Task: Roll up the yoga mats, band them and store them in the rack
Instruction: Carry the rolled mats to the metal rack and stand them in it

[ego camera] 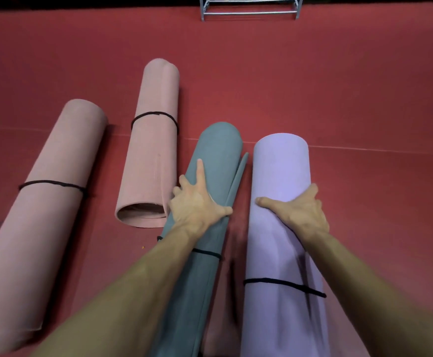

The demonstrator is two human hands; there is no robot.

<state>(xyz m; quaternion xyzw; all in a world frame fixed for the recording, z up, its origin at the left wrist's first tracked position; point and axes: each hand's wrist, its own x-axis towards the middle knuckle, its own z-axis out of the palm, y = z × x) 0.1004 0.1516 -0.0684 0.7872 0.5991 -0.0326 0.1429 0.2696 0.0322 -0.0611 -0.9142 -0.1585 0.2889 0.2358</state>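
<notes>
Underlying fingers: grey mat, lilac mat

I read this as a gym or yoga studio: red matted floor with a seam line, several rolled yoga mats lying on it, tubular metal rack at the far edge.

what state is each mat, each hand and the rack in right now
left pink mat: rolled, banded, lying on the floor
middle pink mat: rolled, banded, lying on the floor
grey-green mat: rolled, banded, outer edge loose
lilac mat: rolled, banded
left hand: grips the grey-green mat
right hand: grips the lilac mat
rack: far end of floor, partly in view
</notes>
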